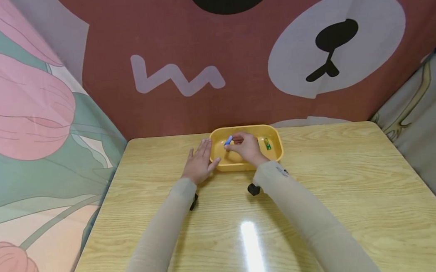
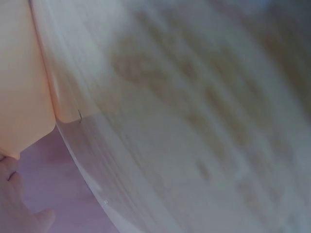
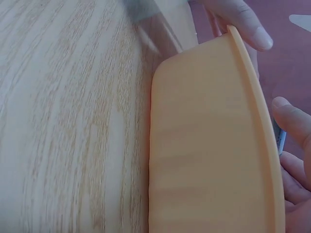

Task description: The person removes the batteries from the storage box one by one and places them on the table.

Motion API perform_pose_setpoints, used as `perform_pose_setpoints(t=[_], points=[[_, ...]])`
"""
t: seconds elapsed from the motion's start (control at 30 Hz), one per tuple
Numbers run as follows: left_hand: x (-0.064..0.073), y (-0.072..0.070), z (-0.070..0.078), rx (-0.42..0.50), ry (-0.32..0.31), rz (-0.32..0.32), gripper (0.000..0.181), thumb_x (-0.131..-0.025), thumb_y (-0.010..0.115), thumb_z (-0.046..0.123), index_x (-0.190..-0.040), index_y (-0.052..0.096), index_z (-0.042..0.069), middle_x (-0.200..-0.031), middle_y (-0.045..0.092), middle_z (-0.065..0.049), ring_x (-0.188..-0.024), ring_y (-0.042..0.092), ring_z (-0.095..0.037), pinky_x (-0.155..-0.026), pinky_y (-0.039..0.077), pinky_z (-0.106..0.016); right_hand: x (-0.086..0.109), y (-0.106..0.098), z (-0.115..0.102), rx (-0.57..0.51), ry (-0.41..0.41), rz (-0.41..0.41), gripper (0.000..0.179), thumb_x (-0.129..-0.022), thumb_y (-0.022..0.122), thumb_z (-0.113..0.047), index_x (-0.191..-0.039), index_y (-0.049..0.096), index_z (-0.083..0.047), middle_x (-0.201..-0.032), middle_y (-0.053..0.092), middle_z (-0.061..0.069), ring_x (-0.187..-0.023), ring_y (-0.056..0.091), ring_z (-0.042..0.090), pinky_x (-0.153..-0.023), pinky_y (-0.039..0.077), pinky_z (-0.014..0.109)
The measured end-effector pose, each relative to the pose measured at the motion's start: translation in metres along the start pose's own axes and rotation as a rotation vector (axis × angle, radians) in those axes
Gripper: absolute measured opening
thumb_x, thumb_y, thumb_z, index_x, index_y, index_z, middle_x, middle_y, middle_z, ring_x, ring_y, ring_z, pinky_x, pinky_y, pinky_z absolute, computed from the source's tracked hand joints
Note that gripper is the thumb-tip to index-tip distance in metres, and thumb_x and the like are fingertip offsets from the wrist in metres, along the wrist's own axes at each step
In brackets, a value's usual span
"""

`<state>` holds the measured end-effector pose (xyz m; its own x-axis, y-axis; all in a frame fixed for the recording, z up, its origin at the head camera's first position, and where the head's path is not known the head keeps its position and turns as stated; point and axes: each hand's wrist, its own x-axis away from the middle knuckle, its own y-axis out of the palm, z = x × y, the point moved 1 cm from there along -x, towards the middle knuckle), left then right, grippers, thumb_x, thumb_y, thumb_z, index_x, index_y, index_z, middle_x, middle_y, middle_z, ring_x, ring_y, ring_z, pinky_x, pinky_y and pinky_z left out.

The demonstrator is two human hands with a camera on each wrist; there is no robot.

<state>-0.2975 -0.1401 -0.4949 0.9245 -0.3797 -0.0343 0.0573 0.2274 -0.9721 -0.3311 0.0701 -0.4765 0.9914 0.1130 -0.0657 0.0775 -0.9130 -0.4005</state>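
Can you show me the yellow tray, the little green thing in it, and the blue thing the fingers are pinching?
Yellow tray [image 1: 238, 167]: head view, its near wall.
Little green thing [image 1: 267, 144]: head view, its middle.
Blue thing [image 1: 228, 140]: head view, its uncovered part.

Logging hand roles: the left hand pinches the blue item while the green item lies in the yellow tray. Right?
Not quite: the right hand pinches the blue item, as the head view shows. The green item lies in the yellow tray.
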Motion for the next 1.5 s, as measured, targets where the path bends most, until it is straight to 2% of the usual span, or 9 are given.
perform_pose_setpoints(t=[0.43, 0.67, 0.9, 1.2, 1.5], points=[[0.001, 0.004, -0.004, -0.013, 0.022, 0.026, 0.084, -0.105, 0.022, 0.064, -0.163, 0.008, 0.006, -0.17, 0.01, -0.009, -0.156, 0.006, -0.021, -0.122, 0.012, -0.06, 0.01, -0.007, 0.0, -0.067, -0.013, 0.011, 0.054, -0.085, 0.085, -0.023, -0.131, 0.065, -0.003, -0.124, 0.068, 0.012, -0.117, 0.063, 0.029, -0.101, 0.052, 0.038], [0.0, -0.002, -0.001, -0.032, 0.019, -0.017, 0.082, -0.106, 0.026, 0.062, -0.163, 0.008, 0.005, -0.17, 0.009, -0.009, -0.156, 0.003, -0.02, -0.124, 0.008, -0.058, 0.014, -0.009, 0.001, -0.109, -0.031, 0.03, 0.051, -0.085, 0.084, -0.021, -0.129, 0.066, -0.003, -0.123, 0.069, 0.013, -0.118, 0.063, 0.033, -0.1, 0.052, 0.039], [-0.002, -0.001, -0.002, -0.06, 0.016, -0.042, 0.084, -0.105, 0.021, 0.064, -0.163, 0.006, 0.006, -0.17, 0.006, -0.008, -0.156, 0.0, -0.02, -0.124, 0.009, -0.056, 0.019, -0.011, 0.0, -0.158, -0.043, 0.04, 0.047, -0.086, 0.083, -0.015, -0.128, 0.067, -0.003, -0.125, 0.068, 0.014, -0.121, 0.062, 0.033, -0.102, 0.051, 0.038], [-0.001, -0.005, -0.002, -0.04, 0.011, -0.044, 0.083, -0.106, 0.025, 0.062, -0.163, 0.006, 0.005, -0.17, 0.006, -0.009, -0.156, 0.0, -0.021, -0.124, 0.009, -0.057, 0.025, -0.018, 0.0, -0.231, -0.067, 0.06, 0.051, -0.084, 0.084, -0.013, -0.129, 0.065, 0.001, -0.127, 0.066, 0.018, -0.123, 0.06, 0.033, -0.107, 0.048, 0.04], [-0.001, -0.004, -0.001, -0.024, 0.018, -0.034, 0.082, -0.107, 0.025, 0.06, -0.163, 0.003, 0.005, -0.17, 0.006, -0.011, -0.156, 0.0, -0.021, -0.124, 0.009, -0.057, 0.033, -0.022, 0.003, -0.292, -0.081, 0.099, 0.048, -0.084, 0.084, -0.013, -0.127, 0.066, 0.0, -0.125, 0.068, 0.016, -0.12, 0.063, 0.03, -0.104, 0.05, 0.033]])
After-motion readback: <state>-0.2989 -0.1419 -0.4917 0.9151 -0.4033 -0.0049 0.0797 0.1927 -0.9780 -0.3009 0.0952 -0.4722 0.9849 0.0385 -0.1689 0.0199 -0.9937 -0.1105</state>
